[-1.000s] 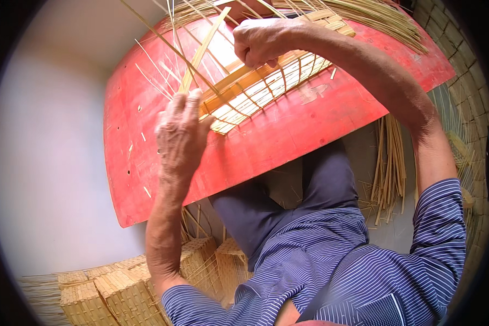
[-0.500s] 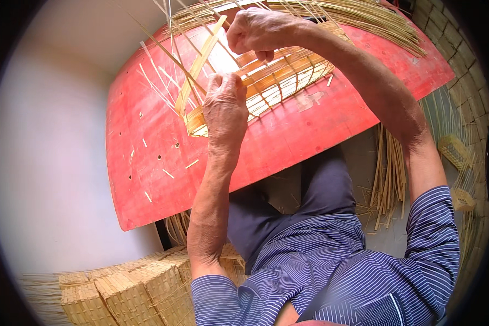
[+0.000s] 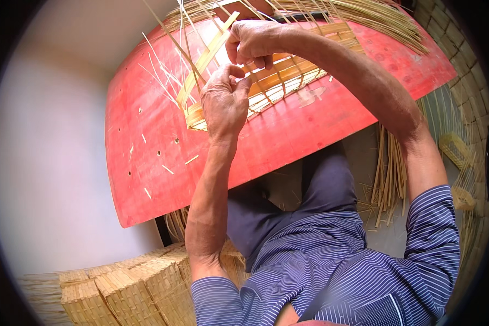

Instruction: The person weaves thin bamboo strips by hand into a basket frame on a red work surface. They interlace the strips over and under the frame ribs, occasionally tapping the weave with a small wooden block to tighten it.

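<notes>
A partly woven bamboo basket (image 3: 296,68) lies on the red table, with flat slats crossed by thin dark strips. Long loose strip ends stand up from its far and left sides. At the near left part of its wall is my left hand (image 3: 225,103), its thumb and forefinger bent around the weave. Just beyond and to the right, my right hand (image 3: 255,43) is closed, with fingers curled down over the basket; whatever it pinches is hidden. A wide pale bamboo strip (image 3: 206,60) slants up from the basket's left end beside both hands.
The red table (image 3: 163,141) has small holes and scattered bamboo offcuts. A bundle of long strips (image 3: 380,22) lies along its far edge. More strips (image 3: 388,174) hang at the right below the table. Woven bamboo pieces (image 3: 130,288) are stacked at lower left.
My right hand has come slightly down and closer to the left hand. The left hand has turned a little, with its thumb and forefinger now showing. The basket's loose strips have shifted rightward.
</notes>
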Demonstrator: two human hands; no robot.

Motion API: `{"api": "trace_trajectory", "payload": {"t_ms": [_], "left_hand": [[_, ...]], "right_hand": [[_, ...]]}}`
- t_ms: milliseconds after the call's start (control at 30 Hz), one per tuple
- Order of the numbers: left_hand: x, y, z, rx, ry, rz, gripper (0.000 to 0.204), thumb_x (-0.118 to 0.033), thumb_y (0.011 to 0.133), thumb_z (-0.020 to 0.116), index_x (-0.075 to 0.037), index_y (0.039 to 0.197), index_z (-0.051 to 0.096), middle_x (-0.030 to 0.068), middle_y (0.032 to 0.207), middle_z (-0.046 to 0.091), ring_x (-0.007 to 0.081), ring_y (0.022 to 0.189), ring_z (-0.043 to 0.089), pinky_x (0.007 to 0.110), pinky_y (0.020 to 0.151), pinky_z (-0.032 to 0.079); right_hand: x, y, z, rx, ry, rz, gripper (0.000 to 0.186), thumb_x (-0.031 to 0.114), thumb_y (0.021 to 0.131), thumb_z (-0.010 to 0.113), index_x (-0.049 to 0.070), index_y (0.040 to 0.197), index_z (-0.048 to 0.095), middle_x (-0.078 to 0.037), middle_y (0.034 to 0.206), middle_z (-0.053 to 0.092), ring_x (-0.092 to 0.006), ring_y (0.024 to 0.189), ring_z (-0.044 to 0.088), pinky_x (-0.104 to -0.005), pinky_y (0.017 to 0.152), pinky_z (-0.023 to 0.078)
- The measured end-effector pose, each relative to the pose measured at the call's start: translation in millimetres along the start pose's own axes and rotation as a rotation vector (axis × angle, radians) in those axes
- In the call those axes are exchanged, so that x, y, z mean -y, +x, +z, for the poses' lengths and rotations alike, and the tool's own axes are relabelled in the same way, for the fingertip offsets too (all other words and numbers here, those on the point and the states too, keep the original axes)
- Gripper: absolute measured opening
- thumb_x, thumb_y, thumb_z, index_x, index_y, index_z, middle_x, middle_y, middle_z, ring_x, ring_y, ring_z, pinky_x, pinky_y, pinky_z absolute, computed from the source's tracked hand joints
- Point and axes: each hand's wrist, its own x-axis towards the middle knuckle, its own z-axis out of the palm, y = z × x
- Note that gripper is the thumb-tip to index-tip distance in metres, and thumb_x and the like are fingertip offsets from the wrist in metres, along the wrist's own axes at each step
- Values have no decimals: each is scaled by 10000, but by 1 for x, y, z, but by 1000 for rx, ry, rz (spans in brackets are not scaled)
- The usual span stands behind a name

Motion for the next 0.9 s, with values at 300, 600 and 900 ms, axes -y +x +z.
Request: {"api": "trace_trajectory", "payload": {"t_ms": [300, 600, 900], "left_hand": [[1, 4, -4, -7, 75, -12, 40, -60, 827, 675, -63, 866, 670, -42, 614, 525, 58, 571, 470, 276, 543, 391], [2, 5, -10, 46, -7, -92, 71, -87, 831, 702, -42, 885, 701, -4, 680, 614, 78, 617, 538, 287, 587, 431], [3, 6, -3, 6, 70, -80, 82, -88, 812, 725, -28, 866, 713, -8, 696, 632, 70, 630, 550, 265, 592, 441]], "right_hand": [[2, 0, 4, -34, -47, -58, 141, 17, 771, 624, 1, 897, 686, -44, 569, 552, -115, 423, 541, -292, 386, 494], [-5, 1, 3, -26, -2, -115, 144, 14, 772, 629, -4, 903, 688, -37, 572, 552, -102, 428, 531, -287, 378, 478], [-19, 13, 3, -28, -48, -143, 192, 19, 760, 616, 14, 935, 697, -39, 572, 548, -104, 474, 543, -299, 399, 492]]}}
